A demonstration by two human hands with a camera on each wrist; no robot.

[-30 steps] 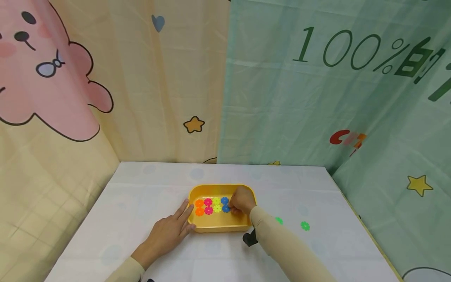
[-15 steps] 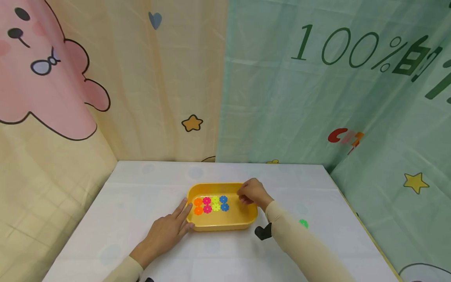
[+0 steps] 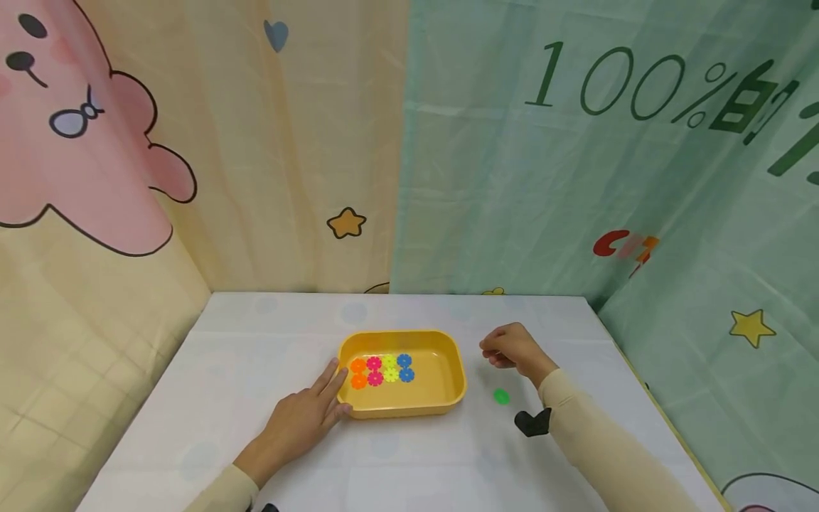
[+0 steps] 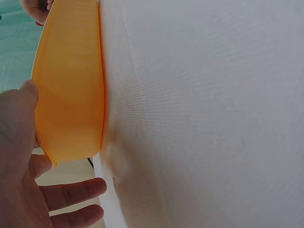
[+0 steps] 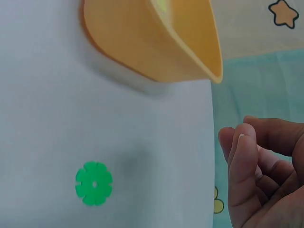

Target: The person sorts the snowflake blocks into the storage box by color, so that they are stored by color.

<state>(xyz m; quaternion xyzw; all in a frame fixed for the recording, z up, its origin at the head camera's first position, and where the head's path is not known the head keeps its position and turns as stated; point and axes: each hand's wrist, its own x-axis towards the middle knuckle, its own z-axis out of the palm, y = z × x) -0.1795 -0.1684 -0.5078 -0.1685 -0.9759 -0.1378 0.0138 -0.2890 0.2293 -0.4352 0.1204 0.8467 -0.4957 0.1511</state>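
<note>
A yellow tray (image 3: 441,409) stands on the table, with orange (image 3: 358,374), pink (image 3: 374,370), yellow (image 3: 390,368) and blue (image 3: 406,368) notched plastic discs in paired columns. My left hand (image 3: 303,419) rests at the tray's left end, its fairly straight fingers and thumb touching the rim; in the left wrist view the hand (image 4: 23,156) has its thumb at the rim. To the right of the tray my right hand (image 3: 515,348) hovers above the table. Its fingers bend loosely toward the thumb, and no object shows between them. A green notched disc (image 5: 94,184) lies below it.
White cloth covers the table (image 3: 397,469). Printed curtains (image 3: 499,178) hang behind it and along both sides. My right sleeve (image 3: 595,434) crosses the table's right part and hides some of it.
My right hand has left the tray and moved right, uncovering the green disc beside the tray. Another green disc farther right is now out of sight by my sleeve. My left hand stays put.
</note>
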